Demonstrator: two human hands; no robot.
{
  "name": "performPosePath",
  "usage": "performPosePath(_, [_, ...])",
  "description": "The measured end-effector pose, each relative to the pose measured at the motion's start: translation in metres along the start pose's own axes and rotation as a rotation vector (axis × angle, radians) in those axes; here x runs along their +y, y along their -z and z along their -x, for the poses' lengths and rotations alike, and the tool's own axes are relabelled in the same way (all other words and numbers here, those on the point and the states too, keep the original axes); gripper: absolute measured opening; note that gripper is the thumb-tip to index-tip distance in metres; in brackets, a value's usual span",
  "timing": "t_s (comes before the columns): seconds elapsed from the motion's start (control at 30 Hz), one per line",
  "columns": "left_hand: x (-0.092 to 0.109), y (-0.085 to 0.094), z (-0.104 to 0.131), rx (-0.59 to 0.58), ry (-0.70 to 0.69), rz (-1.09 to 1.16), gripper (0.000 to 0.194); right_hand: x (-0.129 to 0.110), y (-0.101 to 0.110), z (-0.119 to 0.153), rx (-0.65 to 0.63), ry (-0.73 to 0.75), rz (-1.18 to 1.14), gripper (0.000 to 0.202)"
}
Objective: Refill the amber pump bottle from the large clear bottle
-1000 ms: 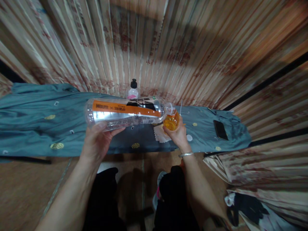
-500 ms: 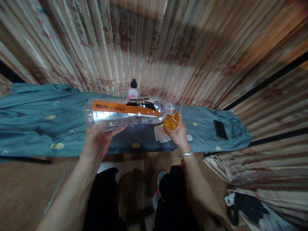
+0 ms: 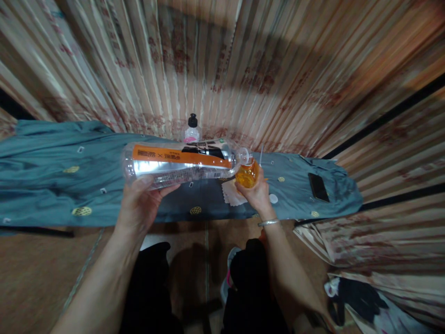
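Observation:
A large clear plastic bottle [image 3: 181,162] with an orange, silver and black label lies nearly level in the air, its mouth pointing right. My left hand [image 3: 141,195] is closed around its base end from below. At the bottle's mouth is a small clear container of amber liquid [image 3: 247,175], gripped in my right hand [image 3: 257,189]. The two mouths meet or overlap; whether liquid passes between them I cannot tell. Under the right hand, a pale scalloped cloth [image 3: 232,194] lies on the cover. A white round cap-like disc [image 3: 273,199] rests beside my right wrist.
A teal patterned cloth [image 3: 104,171] covers the long narrow surface. A bottle with a black top [image 3: 192,127] stands at the back, against the pleated curtain [image 3: 208,69]. A dark phone [image 3: 318,187] lies at the right. Dark bars [image 3: 385,120] cross the right side.

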State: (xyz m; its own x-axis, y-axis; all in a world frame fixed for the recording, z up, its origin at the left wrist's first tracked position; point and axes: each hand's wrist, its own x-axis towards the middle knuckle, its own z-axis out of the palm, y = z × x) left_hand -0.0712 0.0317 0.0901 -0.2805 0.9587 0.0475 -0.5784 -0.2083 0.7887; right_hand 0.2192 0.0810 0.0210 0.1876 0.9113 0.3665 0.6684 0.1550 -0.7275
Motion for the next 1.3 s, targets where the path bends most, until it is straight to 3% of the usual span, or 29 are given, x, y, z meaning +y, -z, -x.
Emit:
performPosePath(0.4, [-0.003,0.007,-0.001,-0.088,-0.025,-0.003,0.048,0.0,0.0,0.001,0.004,-0.01,0.008,0.088])
performPosePath(0.63, [-0.004,0.007,-0.002,-0.072,-0.02,-0.009,0.045,-0.005,0.001,0.002,0.015,-0.031,-0.018,0.088])
performPosePath(0.83, [-0.004,0.004,0.0,-0.012,-0.017,-0.012,0.058,-0.007,0.002,0.001,0.003,-0.034,-0.041,0.085])
performPosePath(1.3, [-0.002,0.002,0.001,-0.022,-0.06,-0.032,0.066,-0.009,0.002,0.0,-0.005,-0.025,-0.006,0.083])
